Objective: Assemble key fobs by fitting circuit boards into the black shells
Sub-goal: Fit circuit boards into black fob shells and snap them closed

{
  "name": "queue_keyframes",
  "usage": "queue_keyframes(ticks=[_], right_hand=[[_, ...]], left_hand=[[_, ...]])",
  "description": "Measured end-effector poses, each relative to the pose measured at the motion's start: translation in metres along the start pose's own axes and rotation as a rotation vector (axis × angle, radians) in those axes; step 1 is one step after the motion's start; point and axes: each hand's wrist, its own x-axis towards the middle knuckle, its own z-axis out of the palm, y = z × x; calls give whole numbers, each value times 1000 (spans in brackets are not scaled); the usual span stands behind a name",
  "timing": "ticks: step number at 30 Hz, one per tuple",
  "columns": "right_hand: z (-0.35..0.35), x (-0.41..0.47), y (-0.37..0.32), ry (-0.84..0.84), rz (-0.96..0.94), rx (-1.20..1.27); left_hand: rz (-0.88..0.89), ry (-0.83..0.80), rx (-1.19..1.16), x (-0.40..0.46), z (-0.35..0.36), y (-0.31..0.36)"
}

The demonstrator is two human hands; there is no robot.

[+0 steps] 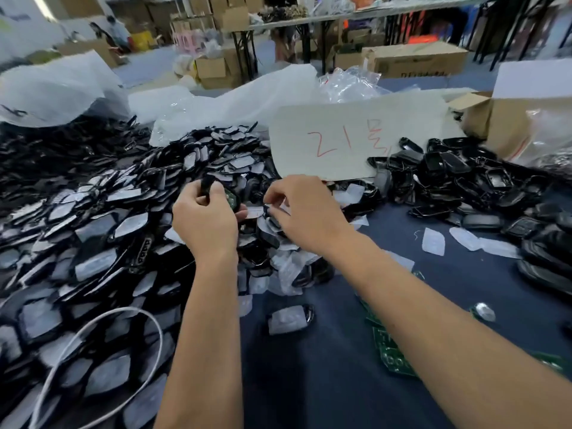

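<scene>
My left hand [204, 216] is closed around a black shell [206, 184] with a green circuit board [230, 198] showing at its right side. My right hand [305, 212] reaches into the pile just beside it, fingertips pinching a white film-covered piece [257, 212]; exactly what it grips is hidden by the fingers. A huge heap of black shells with white protective film [93, 243] covers the left half of the table. Green circuit boards [390, 351] lie under my right forearm. One single shell [291, 318] lies alone on the blue cloth.
A second pile of open black shells [479, 187] sits at the right. A cardboard sheet with red writing [356, 140] stands behind the hands. A cardboard box [510, 119] is at the far right, a white cable loop [102, 351] at the lower left, loose film pieces [433, 241] on the cloth.
</scene>
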Motion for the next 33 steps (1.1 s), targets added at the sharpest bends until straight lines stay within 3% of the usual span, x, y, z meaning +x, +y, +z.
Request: queue_keyframes(ticks=[5, 12, 14, 17, 20, 22, 24, 26, 29, 33], right_hand=[[29, 22, -24, -242, -159, -383], [40, 21, -24, -126, -149, -459], [29, 15, -14, -1, -37, -311], [-7, -7, 19, 251, 278, 133], [-49, -44, 70, 432, 534, 439], [-73, -73, 101, 520, 645, 536], [-90, -100, 125, 587, 715, 583], [-100, -119, 138, 635, 762, 648], [-106, -132, 146, 631, 757, 745], [-106, -135, 143, 549, 717, 800]], left_hand=[[-52, 85, 49, 22, -27, 5], [-18, 110, 2, 20, -22, 8], [-20, 113, -16, 16, -12, 11], [6, 0, 5, -4, 15, 10], [-16, -399, 146, -44, 63, 6], [-1, -684, 243, -80, 102, -2], [82, -858, 387, -112, 135, -13], [177, -890, 520, -131, 150, -22], [268, -791, 554, -141, 152, -29], [241, -808, 280, -145, 150, -29]])
